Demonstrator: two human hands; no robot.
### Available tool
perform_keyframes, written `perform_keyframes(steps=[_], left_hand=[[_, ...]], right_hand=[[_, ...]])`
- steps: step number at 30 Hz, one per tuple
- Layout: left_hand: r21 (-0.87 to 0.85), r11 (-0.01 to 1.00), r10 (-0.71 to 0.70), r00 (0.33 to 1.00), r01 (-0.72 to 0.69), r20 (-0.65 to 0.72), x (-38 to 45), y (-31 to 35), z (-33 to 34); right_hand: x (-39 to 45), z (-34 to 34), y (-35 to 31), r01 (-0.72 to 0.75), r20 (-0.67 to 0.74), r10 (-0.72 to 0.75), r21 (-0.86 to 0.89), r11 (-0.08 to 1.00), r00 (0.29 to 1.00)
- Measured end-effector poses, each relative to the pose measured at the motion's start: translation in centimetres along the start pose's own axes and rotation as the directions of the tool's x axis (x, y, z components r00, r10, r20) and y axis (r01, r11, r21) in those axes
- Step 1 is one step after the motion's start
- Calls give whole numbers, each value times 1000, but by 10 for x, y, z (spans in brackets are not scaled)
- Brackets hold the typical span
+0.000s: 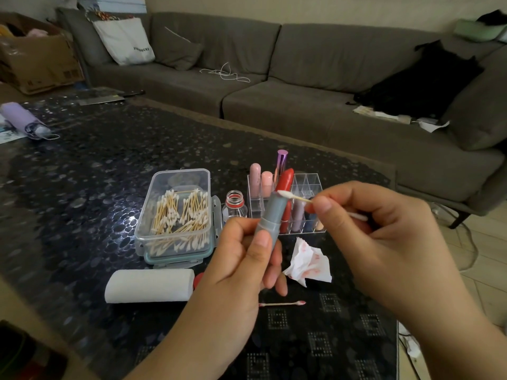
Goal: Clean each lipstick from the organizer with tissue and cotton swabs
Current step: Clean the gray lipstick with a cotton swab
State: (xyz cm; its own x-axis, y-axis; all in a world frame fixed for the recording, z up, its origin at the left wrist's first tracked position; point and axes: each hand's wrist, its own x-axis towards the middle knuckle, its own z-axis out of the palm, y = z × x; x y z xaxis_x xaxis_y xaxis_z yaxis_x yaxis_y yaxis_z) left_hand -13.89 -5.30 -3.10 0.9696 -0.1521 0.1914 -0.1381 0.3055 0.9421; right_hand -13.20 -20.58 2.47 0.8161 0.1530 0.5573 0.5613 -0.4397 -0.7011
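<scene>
Gripped upright in the left hand point(241, 256), a grey lipstick point(270, 215) with its red bullet extended is held above the worktop point(82, 174), in front of the organizer point(307, 185). A swab point(299, 198) is pinched in the right hand point(384, 242), its white tip laid against the rim of the grey tube, at the base of the bullet. Both grips are clenched on what they hold. More lipsticks are stood in the organizer's compartments. A small open bottle point(234, 204) is seen just left of it, and a box of swabs point(178, 215) further left. A red-stained tissue point(310, 263), a used swab point(282, 303) and a tissue roll point(149, 285) are laid nearer.
</scene>
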Motion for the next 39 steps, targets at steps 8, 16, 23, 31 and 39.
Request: perform_keyframes(steps=[8, 16, 23, 31, 39], left_hand=[[72, 996, 47, 998, -44, -31, 0, -4, 0], [181, 979, 109, 992, -94, -70, 1, -8, 0], [180, 980, 93, 994, -81, -63, 0, -5, 0], [155, 984, 100, 992, -87, -75, -1, -6, 1], [59, 997, 63, 989, -56, -133, 0, -3, 3]], right_hand=[[-1, 4, 4, 34, 10, -33, -65, 997, 999], [0, 6, 2, 11, 52, -9, -56, 998, 999], [-1, 2, 1, 9, -39, -10, -34, 999, 999], [0, 7, 3, 39, 7, -38, -85, 996, 999], [-1, 11, 3, 36, 69, -32, -67, 997, 997]])
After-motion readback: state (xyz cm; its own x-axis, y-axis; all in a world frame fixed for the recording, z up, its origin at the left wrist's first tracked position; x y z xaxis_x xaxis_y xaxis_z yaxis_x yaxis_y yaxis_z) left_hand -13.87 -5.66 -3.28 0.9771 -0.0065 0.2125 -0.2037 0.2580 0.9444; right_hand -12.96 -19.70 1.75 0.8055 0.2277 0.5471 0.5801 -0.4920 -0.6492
